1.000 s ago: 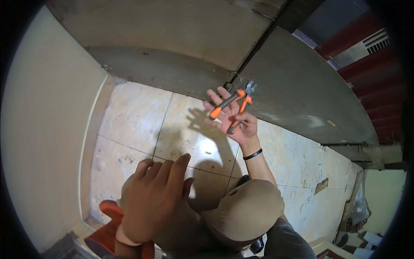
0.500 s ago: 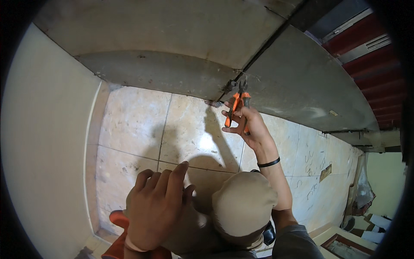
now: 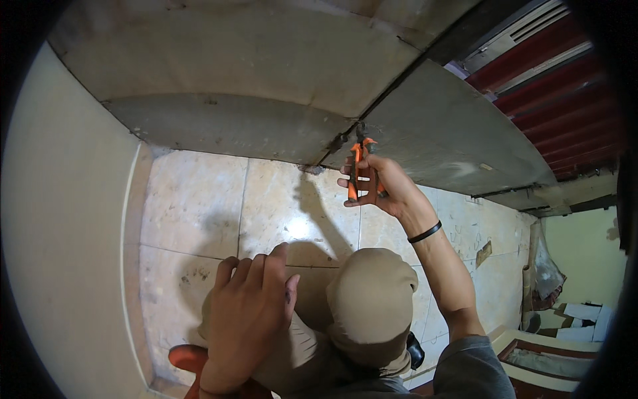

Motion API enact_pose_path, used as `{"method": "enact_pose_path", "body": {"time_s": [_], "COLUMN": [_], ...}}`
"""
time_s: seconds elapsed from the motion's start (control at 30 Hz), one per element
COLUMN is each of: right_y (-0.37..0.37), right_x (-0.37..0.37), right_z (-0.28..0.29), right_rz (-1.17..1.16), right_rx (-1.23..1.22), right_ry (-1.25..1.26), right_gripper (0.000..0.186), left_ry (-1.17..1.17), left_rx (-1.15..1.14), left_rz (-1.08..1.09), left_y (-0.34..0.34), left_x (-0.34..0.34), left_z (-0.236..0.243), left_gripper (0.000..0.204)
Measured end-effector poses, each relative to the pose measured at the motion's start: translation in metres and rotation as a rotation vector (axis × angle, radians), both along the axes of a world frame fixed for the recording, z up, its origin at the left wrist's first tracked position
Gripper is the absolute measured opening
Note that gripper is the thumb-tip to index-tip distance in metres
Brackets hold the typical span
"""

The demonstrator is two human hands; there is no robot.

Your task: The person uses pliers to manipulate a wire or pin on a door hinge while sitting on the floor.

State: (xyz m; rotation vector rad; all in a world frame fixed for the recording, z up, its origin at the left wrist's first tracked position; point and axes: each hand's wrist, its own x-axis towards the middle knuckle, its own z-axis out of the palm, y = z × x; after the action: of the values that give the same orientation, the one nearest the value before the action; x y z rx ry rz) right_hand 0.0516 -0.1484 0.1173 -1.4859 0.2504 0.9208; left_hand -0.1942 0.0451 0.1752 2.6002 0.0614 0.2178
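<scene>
My right hand [image 3: 393, 185] is wrapped around a pair of pliers [image 3: 354, 163] with orange and black handles. Their dark jaws point away from me, close to the seam between two grey metal door panels [image 3: 458, 126]; whether they touch anything there I cannot tell. Beside the jaws sits a small dark latch-like fitting [image 3: 337, 141] on the seam. Nearer and lower left, my left hand [image 3: 249, 309] hangs back-up over my leg with its fingers loosely bent and thumb apart. No object shows in it, though its palm is hidden.
Stained beige floor tiles [image 3: 193, 206] lie below the doors. A pale wall [image 3: 80, 219] rises on the left, and my khaki-covered knee [image 3: 372, 302] juts up between my arms. Red slatted panels [image 3: 565, 100] stand at upper right; a plastic-wrapped bundle [image 3: 548, 272] leans at far right.
The view has shifted a little. My right hand and the pliers remain beside the door seam, with the handles turned slightly. My left hand stays over my leg.
</scene>
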Motion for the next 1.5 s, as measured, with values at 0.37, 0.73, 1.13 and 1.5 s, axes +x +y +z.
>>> {"method": "enact_pose_path", "body": {"time_s": [0.37,0.73,1.13,1.5], "right_y": [0.008,0.032,0.002,-0.029], "right_x": [0.01,-0.027,-0.017,0.016], "right_z": [-0.012,-0.092,-0.111,-0.104], "right_rz": [-0.044,-0.19,-0.187,0.138], "right_rx": [0.127,-0.918,0.136,1.022], "right_ry": [0.052,-1.109,-0.419,0.206], "right_gripper": [0.006,0.047,0.037,0.085], "left_ry": [-0.022,-0.008,0.166,0.242], "left_rx": [-0.049,-0.052,0.035,0.103], "left_rz": [0.018,0.055,0.024,0.104], "left_y": [-0.002,0.001,-0.016,-0.037], "left_x": [-0.018,-0.032,-0.006,0.008], "left_z": [0.003,0.018,0.019,0.028], "left_gripper": [0.043,0.048,0.045,0.048]}}
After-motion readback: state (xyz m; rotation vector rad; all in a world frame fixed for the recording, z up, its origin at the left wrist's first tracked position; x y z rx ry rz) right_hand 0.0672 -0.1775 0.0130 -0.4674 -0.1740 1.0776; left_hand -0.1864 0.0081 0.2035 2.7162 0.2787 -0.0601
